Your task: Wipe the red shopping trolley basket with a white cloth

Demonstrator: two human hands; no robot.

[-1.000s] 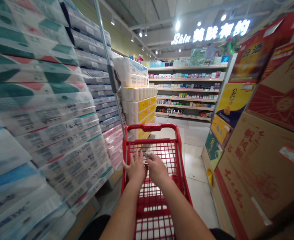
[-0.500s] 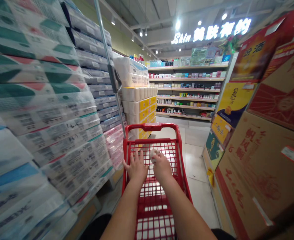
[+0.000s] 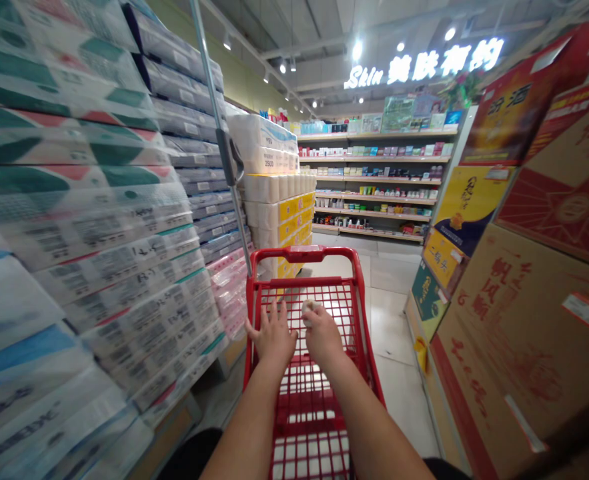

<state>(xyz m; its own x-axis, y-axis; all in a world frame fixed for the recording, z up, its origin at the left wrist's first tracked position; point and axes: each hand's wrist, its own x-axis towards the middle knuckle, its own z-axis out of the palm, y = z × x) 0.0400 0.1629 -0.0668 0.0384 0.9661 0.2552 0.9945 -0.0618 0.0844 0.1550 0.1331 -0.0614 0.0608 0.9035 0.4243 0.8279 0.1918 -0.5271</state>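
A red plastic shopping basket (image 3: 324,403) with a grid pattern stands in front of me, its handle (image 3: 304,253) raised at the far end. Spread flat against the grid, the fingers of my left hand (image 3: 274,339) hold nothing. Close by on the right, my right hand (image 3: 325,337) is closed around a crumpled white wad (image 3: 310,308) that looks like tissue or cloth. Part of the wad is hidden behind the fingers. A grey metal pole (image 3: 214,100) with a dark grip rises at the basket's left side.
Wrapped paper packs (image 3: 139,260) form a tall stack on the left, with toilet roll packs (image 3: 274,193) beyond. Cardboard boxes (image 3: 514,313) are piled on the right. Pale floor (image 3: 397,380) runs between them towards shelves (image 3: 374,177) of small goods.
My right hand has shifted very slightly, and the white wad in it has turned a little. My left hand and the basket look the same.
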